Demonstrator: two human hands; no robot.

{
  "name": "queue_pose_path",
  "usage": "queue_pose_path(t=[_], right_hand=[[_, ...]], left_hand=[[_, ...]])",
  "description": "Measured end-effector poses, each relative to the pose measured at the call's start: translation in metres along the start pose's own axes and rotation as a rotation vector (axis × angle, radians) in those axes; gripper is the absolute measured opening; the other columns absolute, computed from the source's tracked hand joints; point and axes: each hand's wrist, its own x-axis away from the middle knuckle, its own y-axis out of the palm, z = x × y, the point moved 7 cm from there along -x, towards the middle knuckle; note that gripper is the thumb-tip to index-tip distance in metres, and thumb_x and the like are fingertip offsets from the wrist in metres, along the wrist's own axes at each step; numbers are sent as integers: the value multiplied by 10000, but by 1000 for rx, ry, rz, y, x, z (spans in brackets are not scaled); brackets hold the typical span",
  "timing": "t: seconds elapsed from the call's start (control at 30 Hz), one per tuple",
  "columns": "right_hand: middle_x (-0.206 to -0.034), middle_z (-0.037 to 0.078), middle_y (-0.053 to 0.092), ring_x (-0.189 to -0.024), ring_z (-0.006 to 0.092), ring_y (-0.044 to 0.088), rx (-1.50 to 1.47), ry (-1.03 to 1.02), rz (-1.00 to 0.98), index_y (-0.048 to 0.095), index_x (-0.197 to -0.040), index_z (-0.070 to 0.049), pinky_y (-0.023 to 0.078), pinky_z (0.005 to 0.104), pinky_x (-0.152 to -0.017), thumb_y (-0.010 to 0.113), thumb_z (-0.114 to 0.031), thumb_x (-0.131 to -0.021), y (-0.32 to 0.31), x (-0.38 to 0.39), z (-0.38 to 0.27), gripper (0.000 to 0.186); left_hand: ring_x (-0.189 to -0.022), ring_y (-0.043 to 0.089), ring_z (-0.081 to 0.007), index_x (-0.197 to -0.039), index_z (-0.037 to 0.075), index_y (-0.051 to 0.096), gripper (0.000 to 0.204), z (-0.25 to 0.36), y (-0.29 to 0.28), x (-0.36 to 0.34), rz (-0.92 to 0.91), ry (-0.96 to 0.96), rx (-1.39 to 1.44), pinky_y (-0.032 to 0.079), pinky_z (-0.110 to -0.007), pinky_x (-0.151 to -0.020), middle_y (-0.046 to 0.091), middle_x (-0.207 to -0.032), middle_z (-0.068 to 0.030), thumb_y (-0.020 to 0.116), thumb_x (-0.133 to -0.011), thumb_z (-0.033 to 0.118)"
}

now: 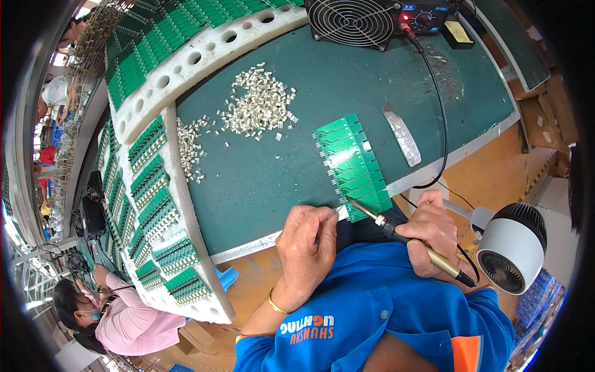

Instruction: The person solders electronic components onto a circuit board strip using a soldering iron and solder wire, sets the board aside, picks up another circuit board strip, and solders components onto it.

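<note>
Green circuit-board panel (350, 164) lies on the table (248, 192) before me, reaching its near edge. My right hand (429, 232) is curled round a soldering iron (388, 227), its tip at the panel's near end. My left hand (307, 245) has its fingertips pressed together beside that end; I cannot tell what they pinch. Farther left lie 2 heaps of white connectors (260, 102).
</note>
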Motion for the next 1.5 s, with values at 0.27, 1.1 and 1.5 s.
queue_pose_path(t=[0.27,1.1,1.5], right_hand=[[-622,2,587,-512,173,507,94,-86,-71,658,-929,-73,400,393,-706,651,-226,-883,0,0,-9,160],[-632,-5,602,-528,163,519,98,-44,-129,653,-965,-95,403,406,-749,655,-327,-917,-1,5,-11,237],[-646,0,611,-533,170,526,103,-55,-92,653,-981,-88,406,407,-728,650,-335,-920,2,8,-9,254]], left_hand=[[-633,614,-228,-867,40,668,127,0,2,-1,-5,-26,-18,483,-318,-538,609,-799,-97,720,-787,-43],[-633,591,-195,-878,32,673,128,4,5,-2,-19,47,-40,474,-297,-538,605,-808,-93,720,-795,-53],[-613,553,-155,-860,17,674,109,4,5,-1,-10,65,-38,441,-271,-510,585,-779,-90,742,-796,-38]])
